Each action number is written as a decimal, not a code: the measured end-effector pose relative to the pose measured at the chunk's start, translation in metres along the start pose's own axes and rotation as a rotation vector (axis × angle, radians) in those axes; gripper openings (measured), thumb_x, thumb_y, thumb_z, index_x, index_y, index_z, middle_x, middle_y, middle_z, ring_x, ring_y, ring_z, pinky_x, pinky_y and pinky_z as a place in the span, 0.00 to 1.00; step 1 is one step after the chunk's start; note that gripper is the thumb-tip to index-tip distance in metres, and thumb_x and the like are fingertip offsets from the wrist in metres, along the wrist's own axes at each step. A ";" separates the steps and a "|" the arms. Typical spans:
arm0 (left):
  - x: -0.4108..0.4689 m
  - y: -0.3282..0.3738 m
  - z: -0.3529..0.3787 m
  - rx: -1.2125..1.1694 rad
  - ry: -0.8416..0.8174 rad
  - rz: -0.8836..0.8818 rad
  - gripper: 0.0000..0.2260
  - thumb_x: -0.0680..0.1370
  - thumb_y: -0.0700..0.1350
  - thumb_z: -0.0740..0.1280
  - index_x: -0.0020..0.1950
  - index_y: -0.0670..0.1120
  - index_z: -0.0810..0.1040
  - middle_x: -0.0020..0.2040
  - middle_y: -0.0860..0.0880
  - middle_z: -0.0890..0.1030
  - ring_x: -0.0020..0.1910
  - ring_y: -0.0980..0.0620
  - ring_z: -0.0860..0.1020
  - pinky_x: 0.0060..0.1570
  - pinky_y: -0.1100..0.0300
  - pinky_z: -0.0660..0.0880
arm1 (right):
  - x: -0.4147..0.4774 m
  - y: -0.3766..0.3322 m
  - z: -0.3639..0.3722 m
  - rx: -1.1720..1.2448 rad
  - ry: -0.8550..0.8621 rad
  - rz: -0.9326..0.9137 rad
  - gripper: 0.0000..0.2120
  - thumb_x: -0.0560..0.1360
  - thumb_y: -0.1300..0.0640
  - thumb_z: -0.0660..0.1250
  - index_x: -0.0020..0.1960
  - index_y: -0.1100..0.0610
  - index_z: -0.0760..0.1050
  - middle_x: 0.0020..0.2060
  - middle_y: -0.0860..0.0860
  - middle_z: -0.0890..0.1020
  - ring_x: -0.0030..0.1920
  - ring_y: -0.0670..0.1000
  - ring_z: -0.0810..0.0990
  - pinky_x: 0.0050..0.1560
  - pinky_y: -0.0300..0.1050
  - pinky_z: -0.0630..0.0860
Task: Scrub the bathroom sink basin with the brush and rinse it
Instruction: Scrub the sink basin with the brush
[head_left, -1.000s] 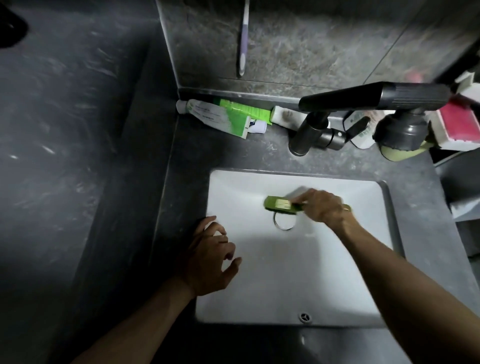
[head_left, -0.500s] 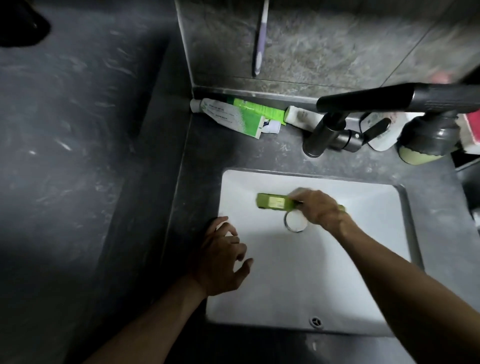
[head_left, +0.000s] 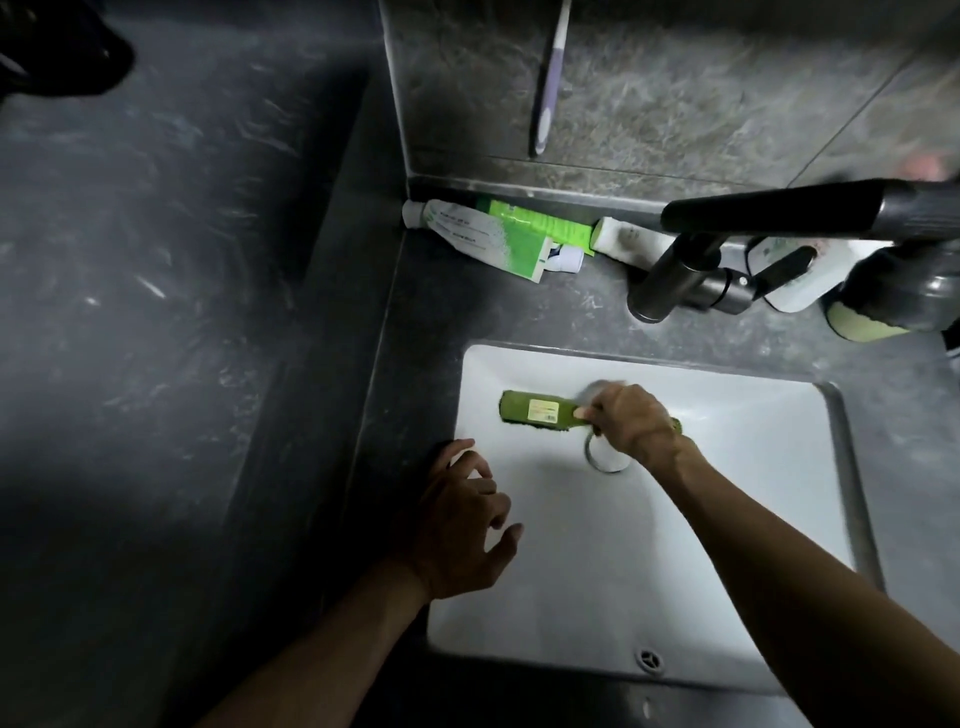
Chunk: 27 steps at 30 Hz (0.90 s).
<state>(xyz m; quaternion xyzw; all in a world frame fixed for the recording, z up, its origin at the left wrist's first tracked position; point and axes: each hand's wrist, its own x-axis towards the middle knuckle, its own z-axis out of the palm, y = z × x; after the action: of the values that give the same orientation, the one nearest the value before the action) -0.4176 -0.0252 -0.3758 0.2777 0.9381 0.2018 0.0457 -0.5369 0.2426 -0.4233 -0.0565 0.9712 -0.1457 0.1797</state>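
Note:
The white rectangular sink basin is set into a dark grey counter. A green scrub brush with a yellow label lies bristles down on the basin's far left floor, just left of the round drain. My right hand grips the brush handle over the drain. My left hand rests on the basin's left rim with spread fingers and holds nothing. A dark faucet stands behind the basin, its spout reaching right; no water is seen running.
Toothpaste tubes and a green box lie along the wall behind the basin. A toothbrush hangs on the tiled wall. A dark cup and white containers sit at the back right. An overflow hole marks the near wall.
My right hand has slid the brush leftward across the basin floor, away from the drain. My left hand has stayed on the left rim. The view has shifted a little left.

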 end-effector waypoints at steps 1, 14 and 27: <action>0.000 0.000 -0.001 -0.003 -0.002 -0.001 0.17 0.78 0.58 0.62 0.34 0.52 0.78 0.33 0.55 0.80 0.49 0.52 0.78 0.75 0.44 0.62 | -0.002 0.000 -0.004 -0.039 0.008 0.004 0.13 0.77 0.46 0.66 0.53 0.54 0.81 0.49 0.51 0.84 0.48 0.55 0.82 0.50 0.43 0.75; 0.000 0.004 -0.005 0.062 -0.108 -0.044 0.19 0.78 0.62 0.58 0.39 0.52 0.81 0.42 0.55 0.85 0.55 0.54 0.79 0.78 0.50 0.55 | 0.006 -0.021 -0.002 0.021 -0.175 0.061 0.15 0.81 0.49 0.58 0.50 0.52 0.82 0.48 0.50 0.83 0.48 0.53 0.82 0.51 0.45 0.75; 0.002 0.004 -0.006 0.065 -0.111 -0.036 0.19 0.79 0.61 0.58 0.37 0.51 0.79 0.39 0.54 0.83 0.51 0.52 0.79 0.76 0.50 0.55 | -0.007 -0.052 -0.014 0.185 -0.222 0.270 0.16 0.80 0.43 0.62 0.53 0.54 0.81 0.45 0.53 0.84 0.46 0.54 0.82 0.47 0.48 0.75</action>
<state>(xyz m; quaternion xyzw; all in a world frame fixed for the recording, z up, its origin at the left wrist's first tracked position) -0.4185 -0.0229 -0.3689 0.2730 0.9450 0.1547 0.0919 -0.5326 0.1975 -0.3928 0.0754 0.9266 -0.2019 0.3081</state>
